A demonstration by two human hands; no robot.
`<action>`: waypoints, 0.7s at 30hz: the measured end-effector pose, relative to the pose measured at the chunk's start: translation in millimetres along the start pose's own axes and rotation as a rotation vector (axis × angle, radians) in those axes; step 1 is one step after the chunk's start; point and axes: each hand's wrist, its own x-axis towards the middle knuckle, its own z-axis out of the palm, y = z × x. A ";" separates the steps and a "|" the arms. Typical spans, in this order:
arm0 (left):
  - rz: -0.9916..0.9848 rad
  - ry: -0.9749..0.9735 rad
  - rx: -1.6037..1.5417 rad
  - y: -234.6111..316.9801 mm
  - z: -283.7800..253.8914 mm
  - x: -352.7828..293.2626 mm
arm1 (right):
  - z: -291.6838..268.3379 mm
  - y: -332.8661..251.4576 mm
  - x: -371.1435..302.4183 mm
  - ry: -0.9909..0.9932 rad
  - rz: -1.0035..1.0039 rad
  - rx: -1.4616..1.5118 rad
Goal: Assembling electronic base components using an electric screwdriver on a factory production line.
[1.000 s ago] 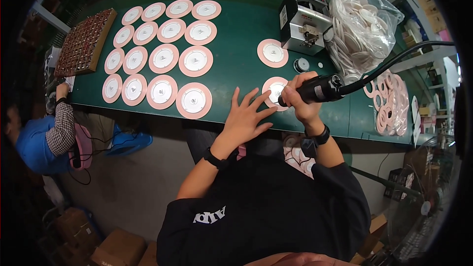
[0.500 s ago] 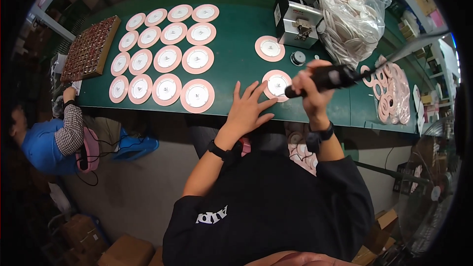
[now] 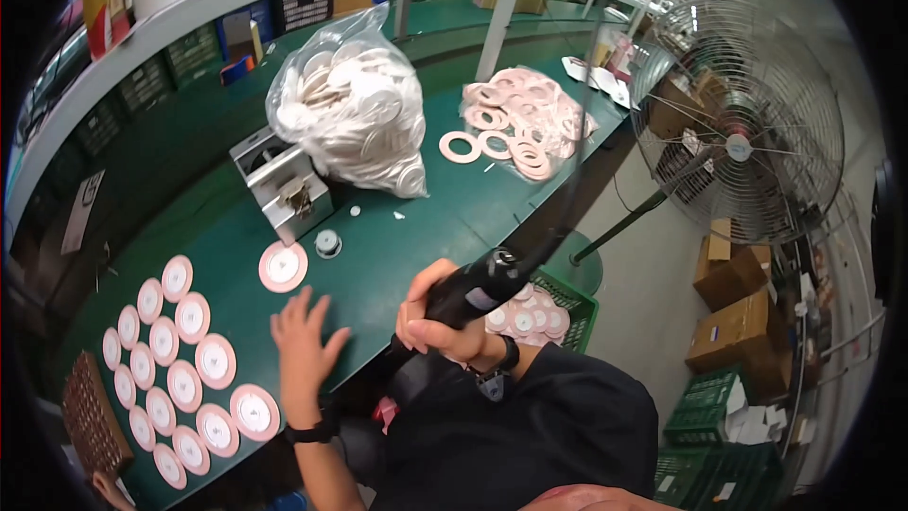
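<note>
My right hand (image 3: 426,312) is wrapped round a black electric screwdriver (image 3: 478,289), held above the near edge of the green table (image 3: 407,237). A dark cord runs up from its end. My left hand (image 3: 305,336) hovers over the table with fingers spread and nothing in it. Just beyond its fingertips lies a pink-rimmed white disc (image 3: 283,267), beside a small silver round part (image 3: 327,243). At the left, several similar discs (image 3: 216,361) lie in rows.
A metal machine (image 3: 284,194) stands by a clear bag of white discs (image 3: 355,104). Pink rings (image 3: 525,118) lie in a bag farther right. A green crate (image 3: 577,317) holds discs below the table edge. A large stand fan (image 3: 738,123) and cardboard boxes (image 3: 742,341) are at the right.
The view has swung to the right. My right hand has lifted the screwdriver off the near disc, which no longer shows on the table. My left hand has moved away from that spot.
</note>
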 end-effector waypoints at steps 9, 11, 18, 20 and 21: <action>-0.335 -0.035 0.175 -66.6 2.6 43.7 | -23.4 22.7 16.6 0.087 0.245 0.011; -0.359 -0.042 0.189 -62.9 3.5 44.0 | -24.6 28.4 18.5 0.082 0.267 0.023; -0.399 -0.181 0.217 -31.4 -6.6 7.6 | -27.2 42.9 48.8 0.042 0.220 -0.123; -0.404 -0.152 0.213 -16.6 -2.1 -7.1 | -30.0 47.6 74.8 -0.005 0.093 -0.130; -0.380 -0.119 0.211 -11.9 -0.1 -16.5 | -33.1 51.0 90.3 0.000 0.028 -0.198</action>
